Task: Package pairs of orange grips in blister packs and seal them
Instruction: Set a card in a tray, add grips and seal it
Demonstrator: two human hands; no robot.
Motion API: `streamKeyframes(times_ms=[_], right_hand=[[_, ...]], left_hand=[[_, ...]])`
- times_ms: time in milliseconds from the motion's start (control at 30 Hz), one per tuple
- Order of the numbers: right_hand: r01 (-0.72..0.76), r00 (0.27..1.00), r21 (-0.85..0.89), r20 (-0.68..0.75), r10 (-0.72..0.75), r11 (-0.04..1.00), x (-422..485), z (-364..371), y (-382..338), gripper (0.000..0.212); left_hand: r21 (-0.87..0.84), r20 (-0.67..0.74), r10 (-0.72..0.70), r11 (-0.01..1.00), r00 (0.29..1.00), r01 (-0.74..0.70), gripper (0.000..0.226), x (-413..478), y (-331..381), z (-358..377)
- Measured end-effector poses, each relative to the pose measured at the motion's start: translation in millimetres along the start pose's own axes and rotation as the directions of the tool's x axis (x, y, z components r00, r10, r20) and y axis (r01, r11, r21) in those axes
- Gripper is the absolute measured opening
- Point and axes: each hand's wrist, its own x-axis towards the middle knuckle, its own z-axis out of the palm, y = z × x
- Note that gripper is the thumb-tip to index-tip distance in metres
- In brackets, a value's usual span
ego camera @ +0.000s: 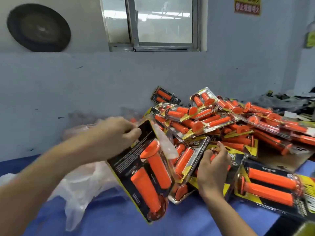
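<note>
the left hand [119,132] pinches the top edge of a black-carded clear blister pack [122,166], tilted over the blue table [119,218], two orange rubber grips [158,167] inside. the right hand [213,169] curls onto the heap of filled packs [221,125]; its hold i cannot tell.

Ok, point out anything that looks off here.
The pack in the left hand looks unsealed: its clear flap sticks out open beside the grips. Behind it, the pile of packs lies heaped at all angles.
</note>
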Motion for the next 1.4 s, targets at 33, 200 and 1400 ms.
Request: streamKeyframes(times_ms=[33,200,1400], right_hand=[[-0.047,0.999,0.034,0.0,0.048,0.998,7.0,2.0,-4.2,0.044],[-0.356,0.934,0.306,0.155,0.322,0.883,47.0,-3.1,-16.5,0.045],[0.163,0.931,-0.264,0.36,-0.059,0.951,-6.1,55.1,-97.6,0.041]], left_hand=[[-0.116,0.126,-0.036,0.992,0.991,0.051,0.048,19.5,2.6,-12.9],[-0.545,0.063,-0.214,0.811,0.975,0.213,0.024,135.9,24.9,-24.9],[-0.328,-0.191,-0.043,0.945,0.981,-0.023,0.055,16.5,-61.3,-26.9]])
